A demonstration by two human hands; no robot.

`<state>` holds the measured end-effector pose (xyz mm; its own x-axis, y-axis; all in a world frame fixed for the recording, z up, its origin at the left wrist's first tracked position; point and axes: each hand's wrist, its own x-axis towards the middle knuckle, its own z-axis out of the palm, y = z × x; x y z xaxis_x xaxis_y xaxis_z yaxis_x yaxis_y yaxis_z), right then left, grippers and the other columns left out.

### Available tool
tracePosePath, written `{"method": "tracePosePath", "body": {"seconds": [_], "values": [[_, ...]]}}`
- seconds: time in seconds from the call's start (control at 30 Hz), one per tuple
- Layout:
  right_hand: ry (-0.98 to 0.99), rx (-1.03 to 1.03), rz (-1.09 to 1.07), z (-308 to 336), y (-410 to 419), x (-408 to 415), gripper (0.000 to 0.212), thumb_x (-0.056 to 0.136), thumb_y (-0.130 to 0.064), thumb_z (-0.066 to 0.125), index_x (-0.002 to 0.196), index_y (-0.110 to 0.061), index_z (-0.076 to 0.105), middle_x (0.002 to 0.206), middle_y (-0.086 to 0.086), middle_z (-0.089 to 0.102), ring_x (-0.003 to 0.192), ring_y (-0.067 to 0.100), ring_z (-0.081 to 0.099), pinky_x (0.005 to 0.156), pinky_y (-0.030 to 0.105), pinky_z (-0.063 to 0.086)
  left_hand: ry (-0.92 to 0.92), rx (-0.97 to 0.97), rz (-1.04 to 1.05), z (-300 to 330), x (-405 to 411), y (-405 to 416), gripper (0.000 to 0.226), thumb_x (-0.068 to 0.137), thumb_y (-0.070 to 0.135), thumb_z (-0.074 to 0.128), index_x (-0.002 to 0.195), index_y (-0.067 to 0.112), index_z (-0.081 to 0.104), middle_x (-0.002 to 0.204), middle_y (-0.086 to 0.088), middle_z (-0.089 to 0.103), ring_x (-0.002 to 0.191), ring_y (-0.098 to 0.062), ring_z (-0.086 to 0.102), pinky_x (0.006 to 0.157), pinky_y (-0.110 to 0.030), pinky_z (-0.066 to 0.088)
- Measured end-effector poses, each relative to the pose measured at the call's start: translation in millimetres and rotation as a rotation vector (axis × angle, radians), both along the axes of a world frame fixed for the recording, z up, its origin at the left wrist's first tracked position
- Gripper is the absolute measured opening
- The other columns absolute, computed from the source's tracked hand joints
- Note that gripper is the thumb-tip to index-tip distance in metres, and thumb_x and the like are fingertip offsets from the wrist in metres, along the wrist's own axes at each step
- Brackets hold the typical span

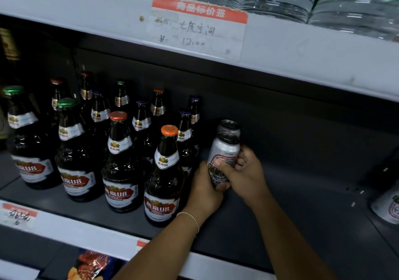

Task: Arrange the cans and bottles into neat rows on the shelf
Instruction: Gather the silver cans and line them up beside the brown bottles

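Standing in a shop aisle before a dark grey shelf (302, 193) under a pale shelf edge carrying a handwritten price tag (198, 29), with clear water bottles (278, 5) lined up above. Holding brown Yanjing U8 beer bottles (121, 163) across the left half of the shelf, ranked several deep, with orange, green and blue caps mixed and the rows not quite straight. Clasping a white patterned beer can (222, 161) from both sides: left hand (205, 191) wrapping its lower left, right hand (246, 172) curling round its right with the thumb across the label, probably for steadiness. Setting it, by the look of things, directly in front of a second can (229, 126) standing just behind, so starting a can row right beside the nearest orange-capped bottle (164, 178). Leaving the right half of the shelf free, likely for more cans, with another can (388, 208) lying at the far right edge. Showing a snack packet (90, 266) on the level below.
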<state>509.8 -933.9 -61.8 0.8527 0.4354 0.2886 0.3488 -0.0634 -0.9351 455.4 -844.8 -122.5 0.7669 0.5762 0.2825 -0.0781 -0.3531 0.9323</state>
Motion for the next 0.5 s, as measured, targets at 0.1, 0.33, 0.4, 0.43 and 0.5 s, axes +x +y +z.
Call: {"method": "tracePosePath", "body": {"seconds": [0.1, 0.33, 0.4, 0.43, 0.5], "values": [[-0.004, -0.021, 0.01, -5, -1, 1, 0.054, 0.076, 0.002, 0.08, 0.122, -0.014, 0.057, 0.108, -0.002, 0.071, 0.095, 0.002, 0.07, 0.08, 0.015, 0.053, 0.005, 0.006, 0.01, 1, -2, -1, 0.052, 0.073, 0.007, 0.077, 0.118, 0.014, 0.052, 0.11, 0.003, 0.06, 0.099, -0.005, 0.059, 0.077, -0.001, 0.039], [0.048, -0.075, 0.037, -20, -14, 0, 0.069, 0.065, -0.03, 0.088, 0.126, -0.017, 0.057, 0.113, 0.001, 0.072, 0.103, 0.011, 0.07, 0.096, 0.037, 0.054, 0.314, 0.207, -0.002, 14, -26, -11, 0.067, 0.08, 0.022, 0.07, 0.135, 0.006, 0.035, 0.126, -0.013, 0.052, 0.117, -0.026, 0.054, 0.095, -0.026, 0.045], [0.047, -0.067, 0.003, -22, -21, 0, 0.081, 0.063, -0.042, 0.086, 0.134, -0.02, 0.054, 0.12, 0.001, 0.069, 0.109, 0.014, 0.067, 0.099, 0.041, 0.053, 0.396, 0.327, -0.017, 20, -38, -19, 0.072, 0.085, 0.024, 0.063, 0.144, 0.003, 0.026, 0.134, -0.015, 0.045, 0.123, -0.028, 0.048, 0.101, -0.026, 0.04], [0.031, -0.078, -0.031, -22, -25, 0, 0.081, 0.067, -0.042, 0.085, 0.137, -0.02, 0.051, 0.123, 0.003, 0.066, 0.111, 0.014, 0.065, 0.099, 0.041, 0.053, 0.409, 0.374, -0.017, 23, -44, -24, 0.071, 0.088, 0.025, 0.06, 0.145, 0.003, 0.025, 0.135, -0.015, 0.043, 0.124, -0.027, 0.047, 0.103, -0.027, 0.04], [-0.017, -0.096, -0.095, -20, -32, 0, 0.068, 0.08, -0.035, 0.079, 0.139, -0.019, 0.049, 0.126, 0.005, 0.063, 0.112, 0.012, 0.063, 0.099, 0.036, 0.052, 0.401, 0.45, -0.002, 30, -54, -32, 0.061, 0.09, 0.025, 0.054, 0.143, 0.005, 0.03, 0.133, -0.012, 0.044, 0.12, -0.026, 0.048, 0.099, -0.028, 0.042]]}}
